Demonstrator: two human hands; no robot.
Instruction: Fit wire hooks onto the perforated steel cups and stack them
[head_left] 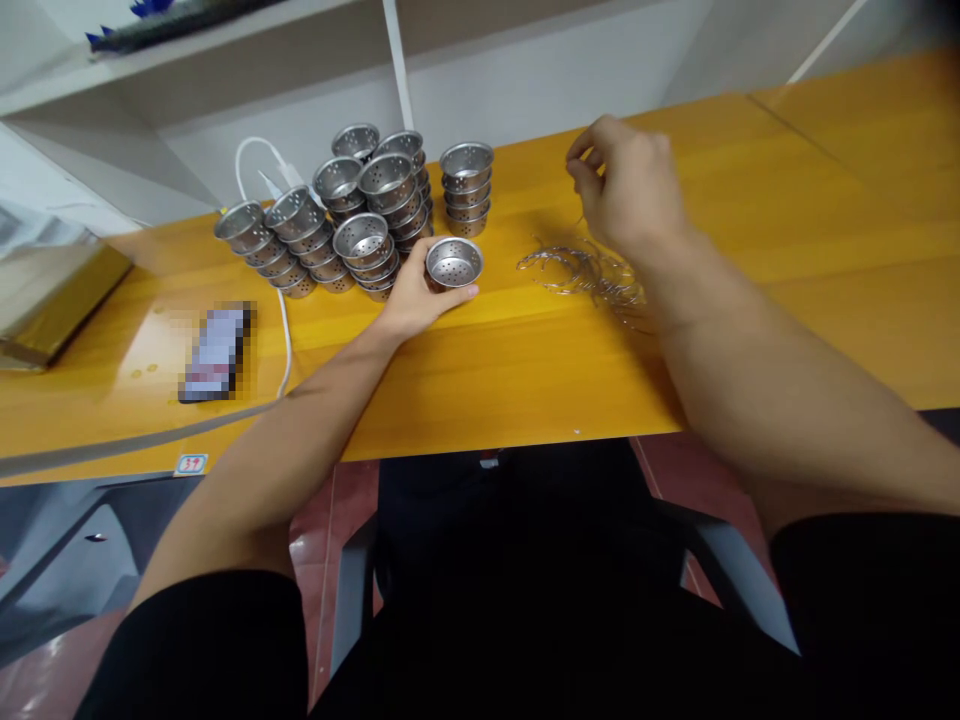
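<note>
Left hand [412,297] holds 1 cup [454,264]; right hand [630,180] near wires [581,270], grip unclear.

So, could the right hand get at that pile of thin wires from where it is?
Probably yes. The right hand is raised close by the thin wires, and nothing visible seems to block the way; the perforated metal cup in the left hand sits off to one side.
</note>
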